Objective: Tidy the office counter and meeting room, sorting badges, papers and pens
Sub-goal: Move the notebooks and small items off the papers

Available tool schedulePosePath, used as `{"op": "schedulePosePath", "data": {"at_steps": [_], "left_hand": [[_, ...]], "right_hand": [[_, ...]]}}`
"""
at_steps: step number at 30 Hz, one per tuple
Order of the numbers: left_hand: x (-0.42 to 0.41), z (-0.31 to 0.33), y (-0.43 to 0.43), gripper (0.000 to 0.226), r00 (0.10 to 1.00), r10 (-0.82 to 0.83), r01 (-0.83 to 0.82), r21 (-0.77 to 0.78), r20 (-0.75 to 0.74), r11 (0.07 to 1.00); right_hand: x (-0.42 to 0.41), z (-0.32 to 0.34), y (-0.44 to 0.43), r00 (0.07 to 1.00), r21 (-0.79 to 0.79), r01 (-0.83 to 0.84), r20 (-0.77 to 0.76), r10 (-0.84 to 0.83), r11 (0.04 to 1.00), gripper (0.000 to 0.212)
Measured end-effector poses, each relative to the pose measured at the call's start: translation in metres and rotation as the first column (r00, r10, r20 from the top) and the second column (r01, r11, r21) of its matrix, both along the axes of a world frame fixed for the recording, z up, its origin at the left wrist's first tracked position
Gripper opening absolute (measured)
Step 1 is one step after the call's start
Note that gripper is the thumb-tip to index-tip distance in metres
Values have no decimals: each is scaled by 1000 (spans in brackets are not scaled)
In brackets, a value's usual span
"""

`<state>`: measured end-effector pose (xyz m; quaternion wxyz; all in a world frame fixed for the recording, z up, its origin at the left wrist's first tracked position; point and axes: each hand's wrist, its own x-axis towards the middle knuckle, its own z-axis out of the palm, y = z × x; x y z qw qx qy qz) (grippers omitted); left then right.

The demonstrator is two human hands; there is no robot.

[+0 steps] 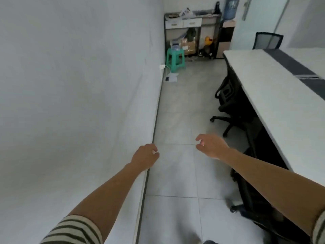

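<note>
Fingers (199,138) on both hands were just loosely curled, holding nothing. The left hand (145,156) was out where the white wall (70,85) meets the tiled floor (175,111), and the right hand (212,146) was over the tiles. The cluttered counter (191,15) stood way off at the far wall, with a green stool (175,58) near its left corner. A long white counter (263,88) ran along the right, black chairs (226,103) tucked at its edge.

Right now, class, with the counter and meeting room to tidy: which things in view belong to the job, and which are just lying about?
Job: counter; clutter on it; table; white sheets on the floor, possibly papers.
Lying about: stool; chair; water jug; yellow toy.
</note>
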<state>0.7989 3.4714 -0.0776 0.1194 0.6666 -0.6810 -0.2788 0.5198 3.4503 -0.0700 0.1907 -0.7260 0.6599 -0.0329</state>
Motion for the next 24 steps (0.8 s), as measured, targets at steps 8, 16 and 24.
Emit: {"op": "schedulePosePath", "data": {"at_steps": [8, 16, 24], "left_hand": [[-86, -12, -212, 21, 990, -126, 126, 8, -64, 992], [-121, 8, -412, 23, 996, -79, 78, -18, -36, 997], [-123, -13, -629, 23, 995, -88, 87, -30, -36, 996]], "right_hand": [[-85, -24, -189, 994, -1, 103, -27, -103, 995, 30], [-126, 2, -406, 997, 12, 73, 3, -73, 997, 36], [-132, -13, -624, 999, -4, 52, 0, -52, 999, 34]]}}
